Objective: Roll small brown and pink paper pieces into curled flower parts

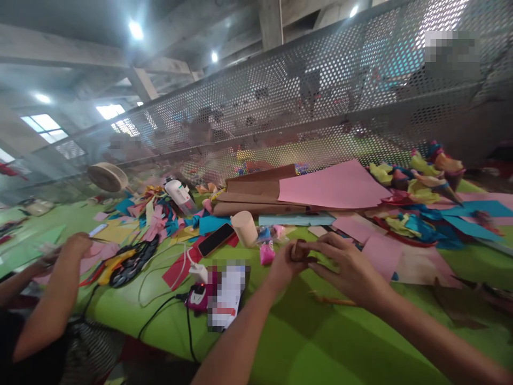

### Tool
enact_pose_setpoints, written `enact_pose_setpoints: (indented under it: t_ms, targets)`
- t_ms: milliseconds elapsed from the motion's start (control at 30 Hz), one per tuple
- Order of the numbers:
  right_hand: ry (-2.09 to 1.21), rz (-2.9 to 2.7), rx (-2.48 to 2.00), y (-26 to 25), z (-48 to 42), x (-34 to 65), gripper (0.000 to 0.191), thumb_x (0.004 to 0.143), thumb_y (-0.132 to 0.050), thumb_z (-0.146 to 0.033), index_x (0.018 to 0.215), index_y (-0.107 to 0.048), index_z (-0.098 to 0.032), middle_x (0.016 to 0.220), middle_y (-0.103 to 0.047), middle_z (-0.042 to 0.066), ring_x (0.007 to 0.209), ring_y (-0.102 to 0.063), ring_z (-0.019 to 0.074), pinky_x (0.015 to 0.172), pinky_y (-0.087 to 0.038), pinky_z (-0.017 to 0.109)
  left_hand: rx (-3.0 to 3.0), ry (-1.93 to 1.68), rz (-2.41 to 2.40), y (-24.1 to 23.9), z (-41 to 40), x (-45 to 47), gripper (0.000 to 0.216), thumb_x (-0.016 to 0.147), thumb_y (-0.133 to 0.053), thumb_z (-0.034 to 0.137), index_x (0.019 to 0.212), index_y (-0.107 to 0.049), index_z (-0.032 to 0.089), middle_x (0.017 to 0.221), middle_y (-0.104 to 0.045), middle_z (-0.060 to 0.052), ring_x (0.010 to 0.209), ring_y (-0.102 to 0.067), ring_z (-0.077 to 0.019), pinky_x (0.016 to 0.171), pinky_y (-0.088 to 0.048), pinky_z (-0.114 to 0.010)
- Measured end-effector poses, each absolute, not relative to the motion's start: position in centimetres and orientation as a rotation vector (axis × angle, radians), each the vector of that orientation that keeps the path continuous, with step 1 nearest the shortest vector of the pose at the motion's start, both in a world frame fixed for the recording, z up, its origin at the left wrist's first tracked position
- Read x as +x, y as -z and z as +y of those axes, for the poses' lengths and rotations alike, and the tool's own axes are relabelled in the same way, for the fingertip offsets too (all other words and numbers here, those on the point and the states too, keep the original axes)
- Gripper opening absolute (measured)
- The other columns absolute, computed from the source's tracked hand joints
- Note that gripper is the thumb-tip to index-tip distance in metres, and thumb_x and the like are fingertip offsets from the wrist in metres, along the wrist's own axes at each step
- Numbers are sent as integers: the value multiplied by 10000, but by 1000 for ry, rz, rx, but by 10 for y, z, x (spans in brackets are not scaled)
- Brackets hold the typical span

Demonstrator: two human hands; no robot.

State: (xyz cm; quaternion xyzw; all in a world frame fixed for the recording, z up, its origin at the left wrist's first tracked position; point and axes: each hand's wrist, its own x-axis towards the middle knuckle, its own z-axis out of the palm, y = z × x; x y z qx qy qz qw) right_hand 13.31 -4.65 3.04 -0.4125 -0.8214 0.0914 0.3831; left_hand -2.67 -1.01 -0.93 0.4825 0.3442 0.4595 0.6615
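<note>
My left hand (pixel 286 262) and right hand (pixel 348 267) meet over the green desk (pixel 304 342), near its middle; both grips are closed on a small brown piece (pixel 298 250), mostly hidden by the fingers, so I cannot tell what it is. A blurred patch covers a white item (pixel 228 294) beside a maroon tool (pixel 197 297) with a cable. A co-worker's arm (pixel 52 305) at the left edge is cut off by the frame. Toward the far edge lie a pink sheet (pixel 332 187), brown card (pixel 256 182), a phone (pixel 215 239), a paper cone (pixel 244 227) and coloured scraps (pixel 417 224). Behind the desk runs a perforated metal screen (pixel 320 96); figures beyond it are indistinct. Ceiling lights glare overhead.
</note>
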Motion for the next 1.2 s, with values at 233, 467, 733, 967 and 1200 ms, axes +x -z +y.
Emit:
enact_pose_setpoints:
  t_ms: [233, 467, 733, 967, 1200]
  targets:
    - [-166, -2202, -1152, -27, -53, 126, 234, 811, -598, -171, 1038, -651, -195, 910, -600, 81, 787, -607, 223, 689, -519, 372, 1487, -1034, 982, 9, -16, -38, 278, 576, -784, 161, 665, -520, 161, 673, -496, 36, 673, -444, -113, 681, -448, -275]
    - [-297, -2138, -1057, -35, -50, 132, 223, 852, -574, -193, 1051, -673, -212, 949, -599, 86, 824, -609, 211, 718, -533, 366, 1300, -996, 876, 6, -15, -32, 318, 562, -810, 193, 802, -606, 152, 772, -601, -1, 752, -544, -147, 706, -454, -272]
    - [-123, -2212, -1048, -41, -51, 137, 181, 896, -537, -235, 931, -715, -233, 978, -599, 99, 876, -596, 245, 739, -506, 392, 1360, -928, 816, 2, -13, -32, 421, 525, -853, 350, 665, -504, 159, 672, -463, 46, 668, -408, -98, 634, -349, -235]
    - [23, -2333, -1096, -38, -59, 130, 253, 847, -556, -176, 1044, -703, -234, 986, -602, 105, 880, -588, 266, 687, -487, 396, 1454, -971, 943, -4, -19, -36, 467, 589, -816, 390, 600, -399, 180, 623, -359, 70, 621, -325, -84, 607, -299, -240]
    - [-24, -2270, -1096, -33, -58, 125, 237, 808, -582, -148, 990, -706, -233, 993, -624, 96, 865, -599, 243, 722, -511, 387, 1428, -938, 928, -5, -17, -36, 496, 531, -863, 431, 613, -450, 167, 642, -445, 56, 647, -403, -92, 639, -367, -248]
